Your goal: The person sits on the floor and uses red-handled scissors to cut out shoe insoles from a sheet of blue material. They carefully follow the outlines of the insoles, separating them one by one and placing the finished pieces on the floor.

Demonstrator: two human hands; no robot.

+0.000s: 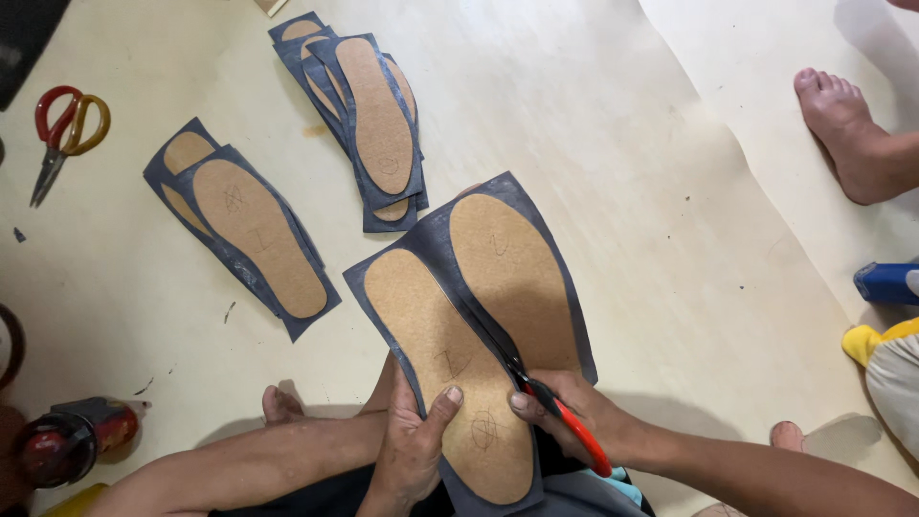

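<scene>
we are cutting a dark sheet (466,287) that carries two tan insole shapes, held above our lap near the near edge of the floor. our left hand (414,450) is gripping the sheet's lower end, thumb pressed on the left tan insole (440,364). our right hand (565,416) is closed around the red-handled scissors (536,388), whose blades are biting into the dark strip between the two insoles. we judge the dividing cut to be partly made; the next move is calling for steady feeding of the sheet and blades kept on the dark strip, off the right tan insole (512,273).

around us, two stacks of similar pieces are lying on the cream floor (593,124): one toward the far edge (369,120), one toward the left (239,225). a spare pair of scissors (62,134) is lying by the left edge, a dark red tool (67,440) at the near left corner. another person's foot (847,134) is resting by the right edge. nothing is blocking the cut.
</scene>
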